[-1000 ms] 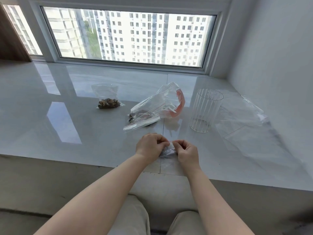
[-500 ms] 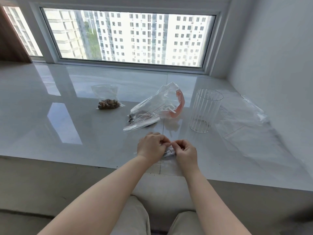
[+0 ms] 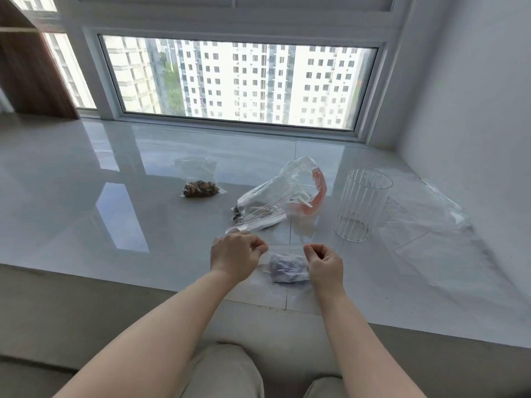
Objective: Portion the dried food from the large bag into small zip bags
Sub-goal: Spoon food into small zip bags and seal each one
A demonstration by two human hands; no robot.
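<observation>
Glossy white tile worktop (image 3: 86, 214) under a wide window (image 3: 238, 81), apartment towers outside, plain white wall on the right.

Both hands are up front near the worktop's edge, working one small zip bag (image 3: 286, 267). Left hand (image 3: 234, 255) has its fingers curled in, pinching the left end of the bag's top strip. Right hand (image 3: 326, 264) is doing the same on the right end, fingers tucked and thumb against them. The top edge is stretched straight between the two pinches, and the bag hangs just below with a dark, greyish clump of dried food bunched in its lower part. Can't tell if the zip is sealed or not.

Behind the hands, the large bag (image 3: 275, 196) lies crumpled on its side, clear plastic with an orange-red patch toward the right and a bit of dark food at its lower left corner. Farther back and left, well apart from it, sits a filled small bag (image 3: 199, 182) with brown pieces settled at the bottom. Right of the large bag stands a ribbed clear cup (image 3: 362, 203), upright. Beside the cup, flat clear empty bags (image 3: 425, 219) are spread toward the wall.
</observation>
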